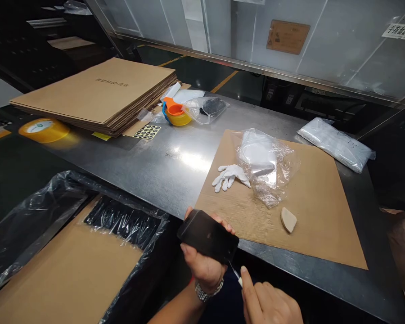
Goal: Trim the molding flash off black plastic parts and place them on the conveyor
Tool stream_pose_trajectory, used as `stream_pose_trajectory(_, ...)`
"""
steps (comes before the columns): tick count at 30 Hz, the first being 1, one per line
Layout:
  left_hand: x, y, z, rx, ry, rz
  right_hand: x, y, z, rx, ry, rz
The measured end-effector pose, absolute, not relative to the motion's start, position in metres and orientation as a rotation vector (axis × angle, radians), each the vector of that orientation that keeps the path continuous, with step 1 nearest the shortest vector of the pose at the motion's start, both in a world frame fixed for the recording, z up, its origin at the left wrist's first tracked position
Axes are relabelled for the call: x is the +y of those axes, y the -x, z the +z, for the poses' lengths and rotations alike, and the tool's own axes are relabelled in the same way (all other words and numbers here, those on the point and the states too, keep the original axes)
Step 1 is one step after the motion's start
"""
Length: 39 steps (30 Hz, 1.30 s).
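Note:
In my left hand [204, 267] is a dark, flat, rectangular part with rounded corners [207, 236], tilted over the table's front edge, my fingers wrapped round its sides. My right hand [270, 301] grips a slim tool with a white handle [240, 281], index finger stretched along it. The tool's thin metal tip meets or nearly meets the near right corner of the dark part; whether they touch I cannot tell. Just beyond my hands, a white glove [231, 177] and a small tan wedge-shaped block [288, 220] lie on a cardboard sheet [317, 243].
Crumpled clear plastic bags [266, 162] lie on the cardboard. A flat plastic-wrapped bundle [335, 143] rests at the right. Stacked cardboard sheets [97, 90], yellow tape [43, 129] and an orange tape dispenser [175, 111] sit at the left. A black-lined bin [128, 265] stands below left.

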State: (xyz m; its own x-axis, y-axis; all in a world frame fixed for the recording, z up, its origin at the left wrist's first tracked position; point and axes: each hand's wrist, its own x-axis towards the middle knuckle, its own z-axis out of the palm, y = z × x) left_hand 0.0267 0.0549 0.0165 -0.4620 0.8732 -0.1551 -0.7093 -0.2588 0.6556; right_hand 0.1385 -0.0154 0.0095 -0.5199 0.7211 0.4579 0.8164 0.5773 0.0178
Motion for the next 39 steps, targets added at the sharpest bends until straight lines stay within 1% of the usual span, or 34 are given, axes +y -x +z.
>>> stream_pose_trajectory(6,0.055,-0.028,0.016,0.873,-0.262,1.819,-0.017,-0.139,0.018,-2.44,1.301,-0.416)
stream_pose_trajectory(10,0.057,-0.026,0.015,0.993,-0.206,1.689,-0.013,-0.144,0.023,-2.445,1.342,-0.441)
stream_pose_trajectory(14,0.061,-0.021,0.012,0.999,-0.071,1.567,-0.005,-0.155,0.023,-2.431,1.387,-0.424)
stream_pose_trajectory(16,0.062,-0.018,0.011,0.97,-0.001,1.491,-0.002,-0.162,0.021,-2.425,1.396,-0.369)
stream_pose_trajectory(20,0.065,-0.015,0.01,0.881,0.072,1.303,-0.001,-0.17,0.014,-2.406,1.4,-0.063)
stream_pose_trajectory(22,0.066,-0.015,0.011,0.837,0.081,1.249,-0.003,-0.172,0.013,-2.439,1.358,-0.047)
stream_pose_trajectory(26,0.066,-0.016,0.014,0.795,0.063,1.218,-0.007,-0.172,0.015,-2.47,1.386,-0.199)
stream_pose_trajectory(29,0.065,-0.017,0.014,0.786,0.037,1.208,-0.007,-0.173,0.017,-2.478,1.392,-0.248)
stream_pose_trajectory(39,0.061,-0.02,0.013,0.764,-0.044,1.288,-0.007,-0.175,0.018,-2.498,1.404,-0.249)
